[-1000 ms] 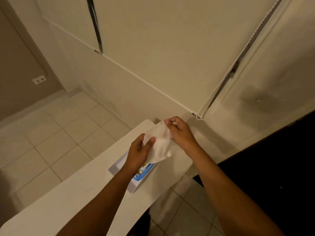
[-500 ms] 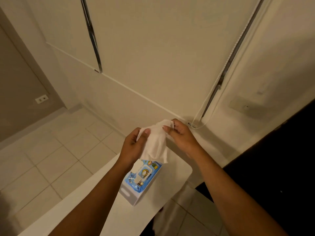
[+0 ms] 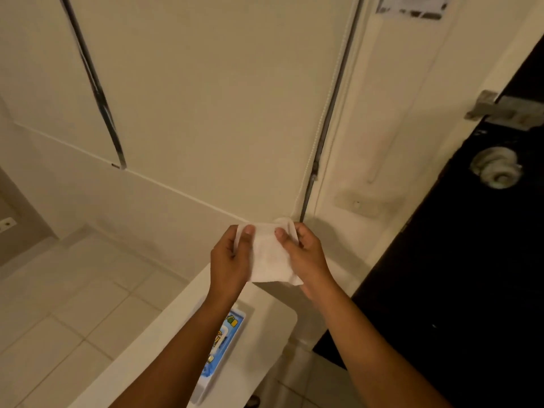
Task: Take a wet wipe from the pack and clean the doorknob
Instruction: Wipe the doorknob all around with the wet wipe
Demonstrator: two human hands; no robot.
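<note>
Wall outlet [image 3: 6, 223], far left edge of view: pale plate, no legible marking.

Tiled floor [image 3: 73, 304]: pale square tiles, lower left.

White table [image 3: 265, 328]: rounded far corner visible; the rest runs toward the lower left under our forearm.

Pack [image 3: 222, 346]: lies near the table's far corner, blue top with cartoon artwork in yellow and green; we cannot read any brand or wording on it, and our left forearm covers much of it. Half a second ago more of its printed face showed; now it sits lower in view, mostly hidden.

Left hand [image 3: 232, 260]: raised above the table's far edge, thumb and fingers pinching the wet wipe's left upper corner.

Wet wipe [image 3: 269, 257]: white, clear of the pack, stretched between both hands and hanging crumpled below them. It is spread wider than a moment earlier.

Right hand [image 3: 306, 254]: thumb and fingers clamped on the wipe's right upper corner, cloth bunched over the fingertips.

Paper notice [image 3: 410, 5]: top edge, print too blurred to read; newly in view.

Doorknob [image 3: 497, 169]: pale metal, round, on the dark door [image 3: 456, 260] at right, well apart from the wipe; absent from the earlier frames.

Latch [image 3: 500, 108]: grey metal, above the knob.
</note>
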